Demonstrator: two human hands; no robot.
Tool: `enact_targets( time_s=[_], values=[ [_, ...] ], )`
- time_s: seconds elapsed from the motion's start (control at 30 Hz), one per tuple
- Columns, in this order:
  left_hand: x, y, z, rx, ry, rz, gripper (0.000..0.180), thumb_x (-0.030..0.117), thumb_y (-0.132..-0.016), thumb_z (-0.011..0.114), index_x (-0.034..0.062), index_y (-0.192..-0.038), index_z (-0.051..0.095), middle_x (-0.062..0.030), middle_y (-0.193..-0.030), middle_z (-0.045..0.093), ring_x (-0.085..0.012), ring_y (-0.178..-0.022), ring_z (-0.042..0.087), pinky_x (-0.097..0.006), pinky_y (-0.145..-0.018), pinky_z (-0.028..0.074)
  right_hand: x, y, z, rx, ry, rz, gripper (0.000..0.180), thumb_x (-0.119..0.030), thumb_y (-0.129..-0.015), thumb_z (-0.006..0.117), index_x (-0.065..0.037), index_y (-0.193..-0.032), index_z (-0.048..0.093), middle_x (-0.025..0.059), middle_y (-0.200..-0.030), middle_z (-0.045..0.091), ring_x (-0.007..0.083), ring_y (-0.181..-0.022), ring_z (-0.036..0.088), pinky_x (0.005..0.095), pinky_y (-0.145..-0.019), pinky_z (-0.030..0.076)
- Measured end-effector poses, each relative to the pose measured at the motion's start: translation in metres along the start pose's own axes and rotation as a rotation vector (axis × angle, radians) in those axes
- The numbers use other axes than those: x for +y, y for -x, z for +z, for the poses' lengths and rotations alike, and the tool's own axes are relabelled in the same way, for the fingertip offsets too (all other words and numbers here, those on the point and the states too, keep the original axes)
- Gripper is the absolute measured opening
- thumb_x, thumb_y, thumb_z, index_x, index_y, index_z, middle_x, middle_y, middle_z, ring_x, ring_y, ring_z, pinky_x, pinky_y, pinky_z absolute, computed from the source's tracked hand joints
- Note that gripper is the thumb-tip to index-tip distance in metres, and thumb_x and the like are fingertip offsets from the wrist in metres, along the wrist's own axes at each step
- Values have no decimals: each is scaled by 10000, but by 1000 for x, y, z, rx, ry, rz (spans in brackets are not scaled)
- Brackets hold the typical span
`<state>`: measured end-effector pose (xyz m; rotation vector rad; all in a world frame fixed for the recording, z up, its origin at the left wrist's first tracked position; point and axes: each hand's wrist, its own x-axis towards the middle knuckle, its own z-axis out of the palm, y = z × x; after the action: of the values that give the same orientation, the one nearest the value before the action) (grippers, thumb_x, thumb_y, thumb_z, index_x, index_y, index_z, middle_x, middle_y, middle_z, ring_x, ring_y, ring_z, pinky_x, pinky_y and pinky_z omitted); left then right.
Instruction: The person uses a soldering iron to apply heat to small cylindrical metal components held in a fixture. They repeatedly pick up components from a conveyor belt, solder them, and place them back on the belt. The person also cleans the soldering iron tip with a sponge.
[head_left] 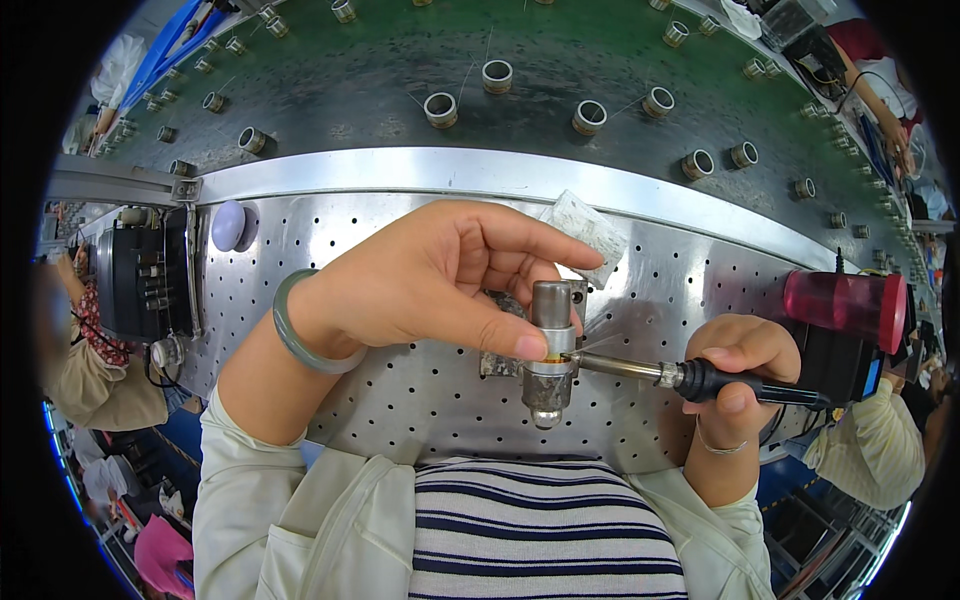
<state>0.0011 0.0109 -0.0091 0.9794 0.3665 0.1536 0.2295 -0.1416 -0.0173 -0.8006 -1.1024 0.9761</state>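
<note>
In front of my chest a stacked metal cylinder (548,382) stands at a small metal fixture (497,364), a silvery ring about its middle and a rounded shiny tip toward me. My left hand (440,280) grips the cylinder from the left. Its thumb presses beside the ring, its index finger reaches out over the top, and the other fingers curl partly hidden behind. My right hand (745,365) is closed round the black handle of a soldering iron (625,368). The iron's tip touches the cylinder's right side, just below the ring; the exact contact spot is too small to make out.
Beyond the perforated metal worktop (400,410) runs a green conveyor (350,100) carrying several short metal rings (440,110). A whitish pad (585,230) lies behind the cylinder. A lilac knob (228,226) sits at left, a pink container (840,308) at right. Other people sit at both sides.
</note>
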Motion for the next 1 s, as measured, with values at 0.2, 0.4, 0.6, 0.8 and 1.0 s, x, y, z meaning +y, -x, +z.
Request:
enact_targets(
  time_s=[0.2,0.4,0.6,0.8,1.0],
  values=[
    [-1,1,0,8,-9,5,662,-92,-674,744,-102,-1283,483,-62,-984,652,-233,-1003,638,-276,-805,546,1,1,-2,-34,13,-28,219,-60,-758,736,57,-873,591,125,-636,619,171,-469,600,246,-456,472],
    [-2,0,-1,12,3,9,675,-102,-674,738,-106,-1292,468,-54,-975,654,-241,-1007,638,-274,-791,557,3,-1,-4,-92,8,-72,224,-35,-759,725,68,-912,598,132,-653,621,174,-471,600,264,-449,477],
    [-2,1,0,7,35,-2,692,-100,-673,740,-97,-1305,457,-104,-973,654,-224,-983,642,-251,-765,561,2,-1,-6,-138,50,-100,231,-33,-769,716,79,-935,599,135,-651,621,178,-472,599,266,-445,474],
    [3,1,6,43,-3,-34,706,-84,-684,747,-84,-1321,443,-187,-978,645,-171,-928,641,-204,-722,560,1,-2,-5,-142,93,-116,240,-66,-781,727,69,-926,592,125,-638,615,174,-467,597,264,-441,471],
    [-1,2,4,50,-29,-2,700,-81,-696,743,-86,-1324,435,-194,-991,644,-156,-896,644,-192,-708,561,1,1,0,-27,27,-59,255,-107,-776,753,51,-882,584,113,-628,610,171,-461,595,254,-451,473]
  ],
)
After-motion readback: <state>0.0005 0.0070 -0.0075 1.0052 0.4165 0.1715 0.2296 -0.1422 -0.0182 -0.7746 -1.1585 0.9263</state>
